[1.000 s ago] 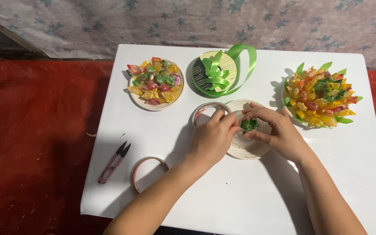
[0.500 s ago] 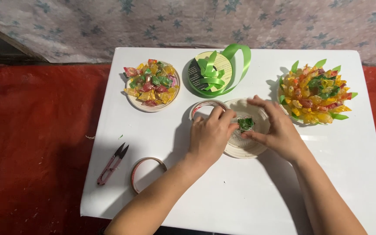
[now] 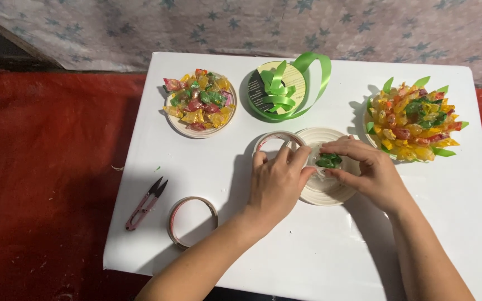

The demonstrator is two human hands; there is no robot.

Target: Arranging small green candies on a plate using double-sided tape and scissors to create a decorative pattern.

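Green candy [image 3: 328, 161] pinched in the right hand [image 3: 366, 170], fingers [image 3: 341, 149] closed narrow round it, right over the middle of the white plate [image 3: 322, 192]. Left hand [image 3: 277, 184] pressed on the plate's left edge, fingers curled, holding nothing I can make out. Tape ring [image 3: 271, 139] touching that side. Ribbon spool [image 3: 280, 89] and 2 candy plates [image 3: 198, 103] [image 3: 411, 120] further back. Snips [image 3: 145, 203] and another ring [image 3: 192, 221] near the tabletop [image 3: 308, 256] front-left.

White tabletop [image 3: 308, 262] w/ candy dish [image 3: 198, 103], green ribbon spool [image 3: 278, 89], candy flower arrangement [image 3: 414, 120], white plate [image 3: 330, 192], 2 tape rolls [image 3: 192, 221] [image 3: 271, 139], pink snips [image 3: 145, 204]. Tabletop sits on red floor [image 3: 46, 184].
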